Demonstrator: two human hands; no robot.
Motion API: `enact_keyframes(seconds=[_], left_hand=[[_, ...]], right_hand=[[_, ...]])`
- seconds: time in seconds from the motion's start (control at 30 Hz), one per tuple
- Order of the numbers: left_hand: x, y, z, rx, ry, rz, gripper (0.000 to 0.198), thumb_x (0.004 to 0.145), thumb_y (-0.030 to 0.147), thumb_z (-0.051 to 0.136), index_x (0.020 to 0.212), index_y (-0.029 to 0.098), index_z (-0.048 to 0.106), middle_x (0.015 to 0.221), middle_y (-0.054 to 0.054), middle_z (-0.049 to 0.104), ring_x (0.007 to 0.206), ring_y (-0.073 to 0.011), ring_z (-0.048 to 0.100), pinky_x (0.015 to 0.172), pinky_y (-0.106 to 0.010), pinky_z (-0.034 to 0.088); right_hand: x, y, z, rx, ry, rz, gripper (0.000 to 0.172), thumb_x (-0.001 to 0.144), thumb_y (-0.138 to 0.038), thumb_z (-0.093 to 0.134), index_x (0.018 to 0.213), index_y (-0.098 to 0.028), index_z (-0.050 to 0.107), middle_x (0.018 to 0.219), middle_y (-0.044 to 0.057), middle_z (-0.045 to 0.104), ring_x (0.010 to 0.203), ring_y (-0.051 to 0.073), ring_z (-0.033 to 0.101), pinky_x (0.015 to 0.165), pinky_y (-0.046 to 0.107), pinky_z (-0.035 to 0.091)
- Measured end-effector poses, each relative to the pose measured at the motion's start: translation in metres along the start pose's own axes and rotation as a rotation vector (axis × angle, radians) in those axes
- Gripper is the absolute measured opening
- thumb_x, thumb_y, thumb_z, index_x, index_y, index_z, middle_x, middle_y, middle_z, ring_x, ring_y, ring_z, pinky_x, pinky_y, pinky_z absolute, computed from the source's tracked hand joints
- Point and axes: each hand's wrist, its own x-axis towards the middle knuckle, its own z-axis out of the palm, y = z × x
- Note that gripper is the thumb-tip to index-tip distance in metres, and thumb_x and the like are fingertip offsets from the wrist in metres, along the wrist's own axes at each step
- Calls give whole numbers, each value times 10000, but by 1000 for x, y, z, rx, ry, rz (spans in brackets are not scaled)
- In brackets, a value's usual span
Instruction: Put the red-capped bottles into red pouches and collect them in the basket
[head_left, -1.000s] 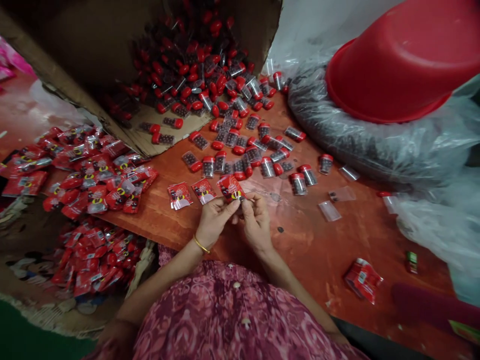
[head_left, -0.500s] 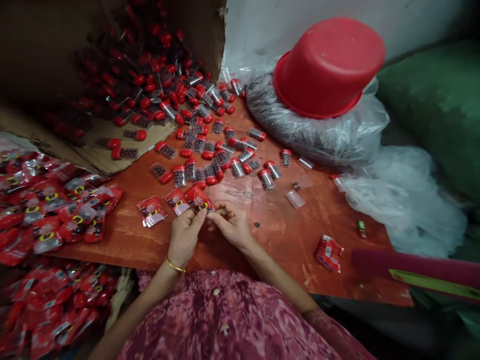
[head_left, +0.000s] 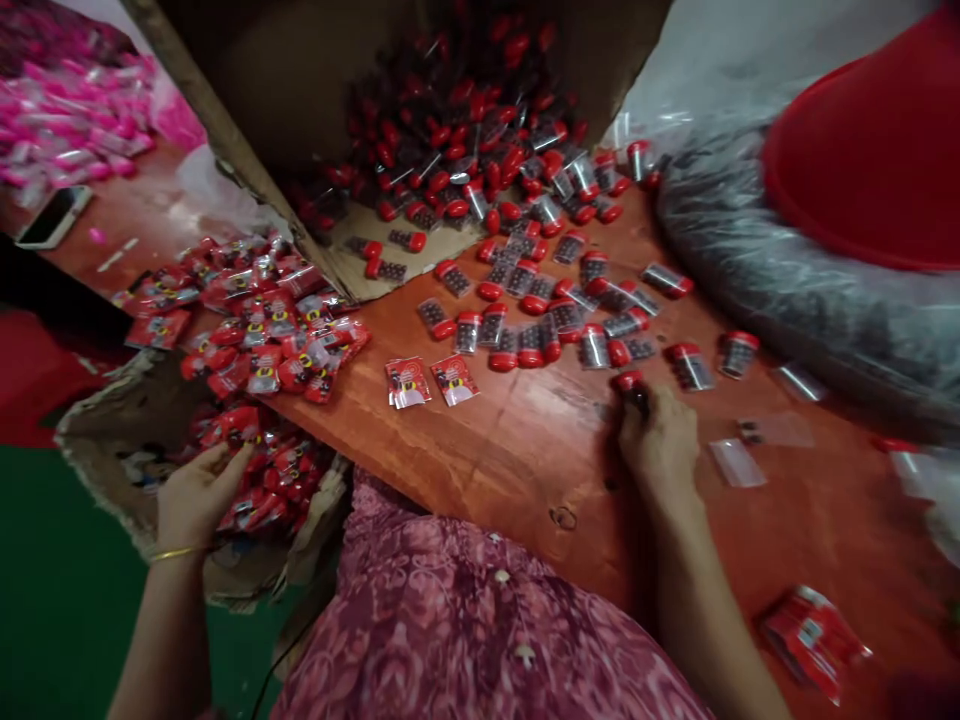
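Observation:
My left hand [head_left: 193,500] reaches over a torn cardboard box [head_left: 112,500] below the table's left edge. Its thumb and fingers appear to pinch a red packet [head_left: 234,425], just above more red packets [head_left: 289,460] in the box. My right hand [head_left: 664,440] is on the table, fingers closed around a small clear container with a red cap [head_left: 628,382], mostly hidden by the fingers. Beyond it lie several similar red-capped containers [head_left: 531,345] filled with dark beads. Two flat red packets [head_left: 454,380] rest between the hands, near the table's middle.
A large cardboard carton [head_left: 225,110] on its side spills red-capped containers. Filled red packets [head_left: 262,325] are heaped at the left edge. A phone [head_left: 56,217] and pink items [head_left: 82,120] lie far left. A red tub [head_left: 870,150] stands on a plastic-wrapped bundle [head_left: 720,230] at right.
My hands have parted: the left went left and down over the box with a packet, the right moved right onto a red-capped container. The view has turned left.

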Motion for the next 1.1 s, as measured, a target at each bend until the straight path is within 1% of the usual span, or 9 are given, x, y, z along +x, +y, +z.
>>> enact_keyframes(seconds=[0.1, 0.17, 0.33, 0.43, 0.53, 0.63, 0.8, 0.97, 1.1], left_hand=[[2, -26, 3, -3, -116, -189, 163, 534, 296, 708, 501, 206, 576, 411, 75, 480, 541, -120, 437, 534, -199, 289], [-5, -27, 12, -223, -192, -147, 206, 540, 373, 689, 535, 186, 601, 493, 42, 557, 592, -138, 480, 553, -212, 331], [-33, 14, 20, -545, -399, 71, 323, 599, 466, 638, 524, 158, 578, 503, 15, 517, 497, -107, 414, 480, -220, 324], [-54, 44, 19, -640, -564, 151, 310, 629, 432, 638, 519, 147, 582, 468, 27, 477, 460, -87, 379, 452, -208, 302], [-73, 64, 28, -710, -730, 193, 279, 659, 408, 632, 619, 132, 642, 539, 7, 554, 508, -102, 458, 501, -213, 360], [-83, 76, 42, -754, -853, 236, 256, 669, 384, 637, 694, 131, 669, 617, -12, 619, 573, -129, 531, 573, -235, 418], [-92, 86, 61, -784, -867, 271, 261, 692, 395, 616, 686, 138, 664, 647, -30, 637, 600, -143, 547, 591, -251, 437], [-100, 88, 71, -766, -793, 271, 262, 687, 396, 608, 679, 142, 672, 596, -15, 607, 555, -129, 502, 542, -231, 409], [-90, 62, 58, -681, -703, 233, 275, 685, 418, 608, 711, 157, 688, 692, -39, 667, 610, -160, 549, 585, -250, 432]], right_hand=[[-19, -23, 5, 69, 5, -158, 284, 791, -169, 406, 1032, -151, 554, 1030, 138, 627, 933, 257, 556, 829, 427, 432], [-28, -39, 4, 101, 39, -210, 255, 796, -189, 433, 1013, -155, 564, 1026, 134, 627, 946, 263, 559, 849, 447, 430], [-33, -85, -5, 320, 82, -302, 277, 826, -262, 508, 1077, -156, 556, 1019, 138, 635, 955, 263, 579, 847, 444, 448], [-32, -131, -13, 578, -80, -424, 332, 838, -263, 511, 1164, -196, 514, 1037, 108, 635, 962, 236, 588, 830, 408, 477], [-31, -174, -13, 782, -311, -574, 452, 860, -322, 494, 1285, -192, 417, 1124, 123, 619, 986, 224, 595, 822, 395, 498], [-29, -196, -6, 892, -408, -650, 434, 868, -344, 500, 1273, -199, 444, 1145, 109, 627, 1004, 208, 601, 828, 366, 502], [-33, -192, -1, 961, -410, -470, 216, 870, -279, 509, 1051, -213, 609, 895, 32, 701, 783, 155, 642, 718, 281, 509], [-41, -192, -2, 959, -452, -386, 183, 872, -276, 499, 981, -221, 636, 860, 23, 702, 744, 149, 628, 691, 276, 499], [-40, -192, 1, 864, -488, -462, 231, 886, -286, 464, 1039, -199, 614, 962, 59, 697, 862, 174, 623, 787, 318, 490]])
